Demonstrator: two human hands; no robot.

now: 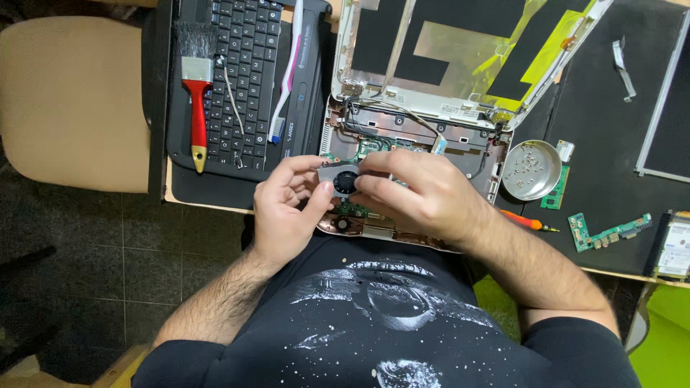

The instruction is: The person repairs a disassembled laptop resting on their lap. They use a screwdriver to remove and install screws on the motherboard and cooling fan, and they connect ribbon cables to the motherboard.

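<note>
Both hands hold a small grey cooling fan [344, 179] with a round black rotor, just above an opened laptop base [402, 129]. My left hand [284, 205] grips its left side with thumb and fingers. My right hand [420, 194] covers its right side, fingertips on the rotor's edge. Green circuit board and cables show inside the base behind the fan. The laptop's lid shell [460, 50] is tilted back, lined with foil and yellow film.
A detached black keyboard [244, 79] lies at the left with a red-handled brush [196, 93] and a toothbrush [287, 72] on it. Right of the laptop: a metal dish of screws [530, 170], a memory module [556, 188], an orange screwdriver [526, 221], a green board [607, 231], a drive [674, 251].
</note>
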